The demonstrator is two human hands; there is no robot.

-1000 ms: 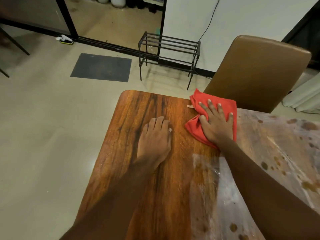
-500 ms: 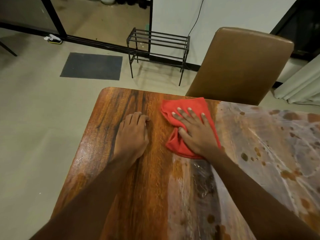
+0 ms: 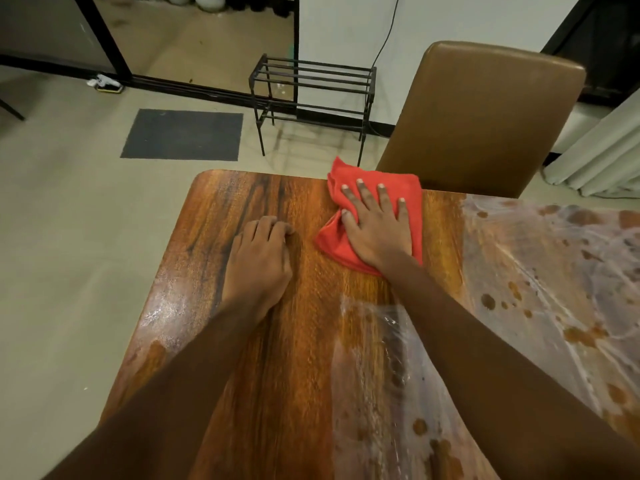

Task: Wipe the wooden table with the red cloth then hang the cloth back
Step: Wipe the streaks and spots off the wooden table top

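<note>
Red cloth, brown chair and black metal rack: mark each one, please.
red cloth (image 3: 330, 242): head view, lower-left fold.
brown chair (image 3: 485, 112): head view, middle of backrest.
black metal rack (image 3: 313, 77): head view, top bars.

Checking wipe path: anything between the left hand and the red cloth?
Head view: only bare wooden table separates the left hand from the red cloth under the right hand.
</note>
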